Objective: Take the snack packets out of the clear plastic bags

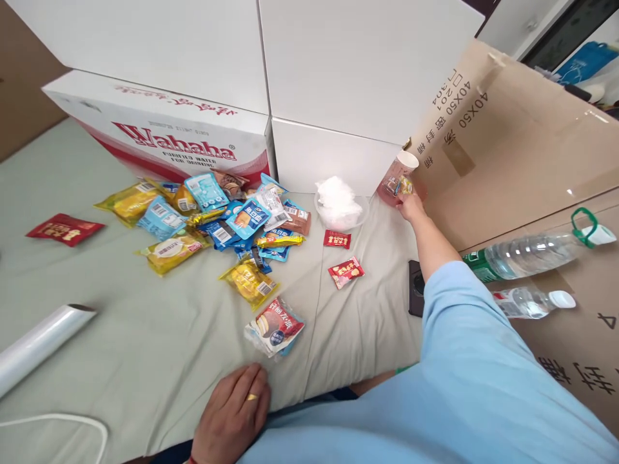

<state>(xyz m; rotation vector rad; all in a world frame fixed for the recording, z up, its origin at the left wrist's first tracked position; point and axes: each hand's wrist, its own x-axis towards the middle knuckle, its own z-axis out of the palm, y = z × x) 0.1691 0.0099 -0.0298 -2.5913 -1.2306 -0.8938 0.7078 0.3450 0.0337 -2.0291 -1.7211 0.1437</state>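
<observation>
At the back right, my right hand [411, 206] is closed on a small yellow-and-blue wrapped snack [405, 185]. It is beside a pinkish container [388, 187], from which a white-rimmed cylinder [407, 160] sticks up. My left hand [235, 409] rests curled at the front edge of the cloth, a ring on one finger, nothing seen in it. Ahead of it lies a red-and-white pie packet [275, 327]. A pile of yellow, blue and brown snack packets [236, 222] fills the middle. Two small red packets [346, 272] lie right of the pile.
A clear bowl [362, 212] with white tissue stands by the white boxes [333, 158]. The Wahaha carton [178, 138] backs the pile. On the right are a dark phone [414, 289], two water bottles [527, 254] and cardboard [532, 129]. A film roll [43, 345] lies left.
</observation>
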